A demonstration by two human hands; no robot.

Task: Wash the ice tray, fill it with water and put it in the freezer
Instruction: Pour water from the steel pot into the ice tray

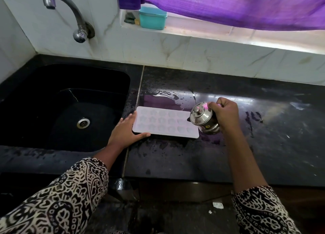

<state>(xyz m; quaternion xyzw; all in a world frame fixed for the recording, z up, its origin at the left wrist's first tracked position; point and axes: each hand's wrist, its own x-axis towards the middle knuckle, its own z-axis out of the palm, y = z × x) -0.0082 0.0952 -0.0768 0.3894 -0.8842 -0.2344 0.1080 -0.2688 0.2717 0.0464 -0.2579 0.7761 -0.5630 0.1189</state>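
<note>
A wet black table is seen, with a black sink set into its left side. The white ice tray is laid flat on the table just right of the sink, and its left end is touched by the left hand, fingers straight and spread. The fingers of the right hand are curled round a small steel pot — it is tilted over the tray's right end.

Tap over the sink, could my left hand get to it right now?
Probably yes: the left hand only rests on the end of the ice tray, gripping nothing, and nothing stands between it and the tap.
</note>
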